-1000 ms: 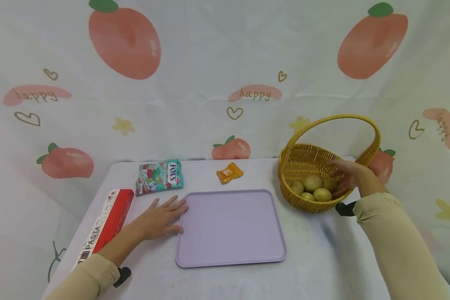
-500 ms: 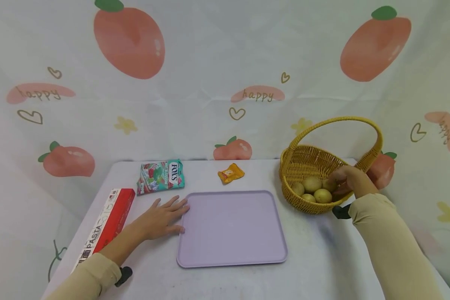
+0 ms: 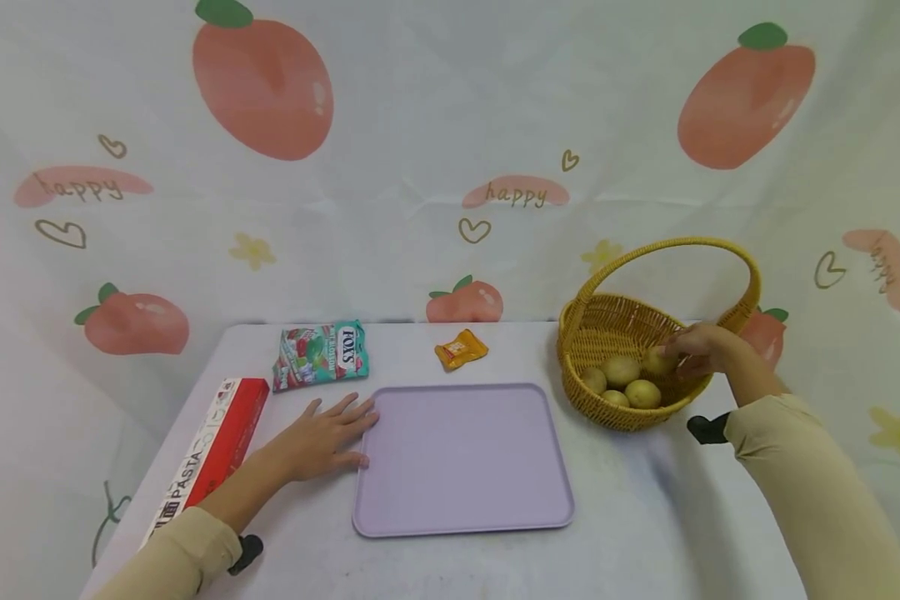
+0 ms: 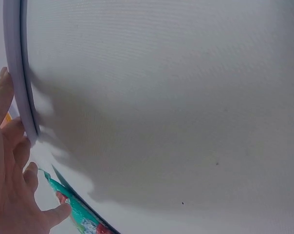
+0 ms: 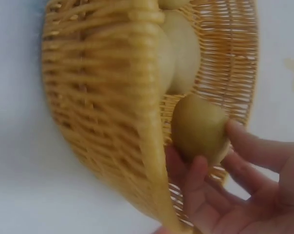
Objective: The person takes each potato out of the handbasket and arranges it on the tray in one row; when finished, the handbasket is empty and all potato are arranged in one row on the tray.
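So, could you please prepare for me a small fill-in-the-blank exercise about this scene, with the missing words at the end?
1. The right hand holds one potato, and ____ other potatoes are visible in the basket.
2. The left hand touches the tray at its ____ edge.
3. On the long box, the English word beginning with P is ____.
4. The brand on the green bag is ____.

Missing words: four; left; PASTA; FOX'S.
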